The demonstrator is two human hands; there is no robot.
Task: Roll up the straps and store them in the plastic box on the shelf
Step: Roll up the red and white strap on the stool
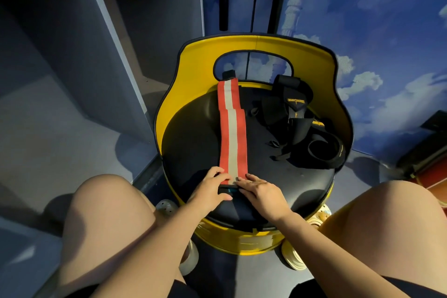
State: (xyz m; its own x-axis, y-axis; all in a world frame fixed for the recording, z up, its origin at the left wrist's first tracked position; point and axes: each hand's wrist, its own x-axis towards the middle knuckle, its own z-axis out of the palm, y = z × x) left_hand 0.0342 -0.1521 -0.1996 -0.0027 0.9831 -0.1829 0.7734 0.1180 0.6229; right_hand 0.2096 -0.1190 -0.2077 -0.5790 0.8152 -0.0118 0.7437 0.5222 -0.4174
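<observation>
On the black seat of the yellow chair (pixel 193 60), my left hand (pixel 210 192) and my right hand (pixel 262 195) press flat, fingers spread, on the near end of the red and white strap (pixel 231 128). It lies straight, reaching the chair back. Right of it sit the black straps (pixel 300 126), tangled. Grey shelves (pixel 101 31) stand far left, a blue cloud wall (pixel 375 31) right.
</observation>
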